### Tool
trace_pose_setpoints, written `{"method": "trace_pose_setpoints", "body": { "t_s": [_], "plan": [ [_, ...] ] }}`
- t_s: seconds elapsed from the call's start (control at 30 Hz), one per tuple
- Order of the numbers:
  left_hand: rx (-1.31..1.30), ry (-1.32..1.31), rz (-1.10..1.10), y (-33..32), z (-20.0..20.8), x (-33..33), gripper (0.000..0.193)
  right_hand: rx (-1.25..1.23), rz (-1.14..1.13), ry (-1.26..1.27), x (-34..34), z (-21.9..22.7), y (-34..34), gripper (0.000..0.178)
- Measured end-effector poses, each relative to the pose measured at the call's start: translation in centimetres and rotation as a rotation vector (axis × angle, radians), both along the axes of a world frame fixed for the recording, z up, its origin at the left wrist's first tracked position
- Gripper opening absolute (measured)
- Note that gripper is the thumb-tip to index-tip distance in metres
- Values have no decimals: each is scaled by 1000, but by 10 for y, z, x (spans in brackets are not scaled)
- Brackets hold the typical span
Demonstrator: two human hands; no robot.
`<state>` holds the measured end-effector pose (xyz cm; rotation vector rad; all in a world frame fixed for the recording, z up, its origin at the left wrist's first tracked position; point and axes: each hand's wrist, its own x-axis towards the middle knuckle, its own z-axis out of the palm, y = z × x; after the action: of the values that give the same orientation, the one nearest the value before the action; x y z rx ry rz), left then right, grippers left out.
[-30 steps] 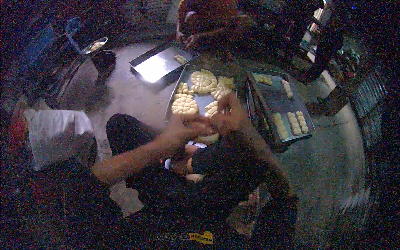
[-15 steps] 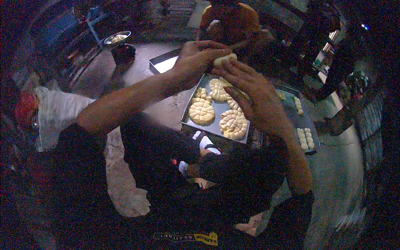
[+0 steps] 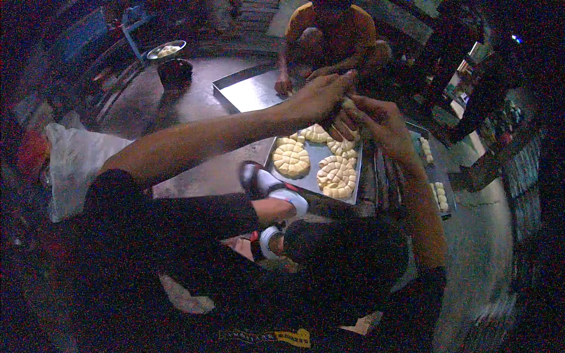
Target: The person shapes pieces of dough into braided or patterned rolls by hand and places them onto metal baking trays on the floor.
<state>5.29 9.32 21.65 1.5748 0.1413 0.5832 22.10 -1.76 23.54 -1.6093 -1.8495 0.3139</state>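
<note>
Above the far edge of a metal tray (image 3: 313, 166), my two hands meet around a small piece of pale dough (image 3: 348, 104). My left hand (image 3: 325, 99) has its fingers curled over the dough, hiding most of it. From the other side, my right hand (image 3: 379, 122) pinches the same piece between thumb and fingers. In the tray below lie dough shapes scored into segments: a round one (image 3: 291, 159) at the left, a coiled one (image 3: 336, 176) at the right and others behind, partly covered by my hands.
A second metal tray (image 3: 247, 89) lies farther back, with a co-worker in a yellow top (image 3: 364, 26) crouching behind it, one hand at its edge. At right, another tray (image 3: 441, 170) carries small dough pieces. A bowl (image 3: 167, 50) stands back left. My sandalled foot (image 3: 265, 185) is near the tray.
My hands have shifted right, from pressing flat over the dough to gripping it with curled fingers. The co-worker has straightened somewhat, and my foot shows more fully beside the tray.
</note>
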Motion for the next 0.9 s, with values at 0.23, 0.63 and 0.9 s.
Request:
{"method": "trace_pose_setpoints", "body": {
  "t_s": [0.23,0.63,0.9],
  "plan": [
    [552,-184,200,33,-5,83,55,-29,-165,195,72,16,11,42],
    [1007,440,-269,198,-168,86,39,-497,-156,198,143,-90,72,36],
    [940,1093,-606,277,-204,66,48,-695,137,356,154,-240,236,36]
  ]
}}
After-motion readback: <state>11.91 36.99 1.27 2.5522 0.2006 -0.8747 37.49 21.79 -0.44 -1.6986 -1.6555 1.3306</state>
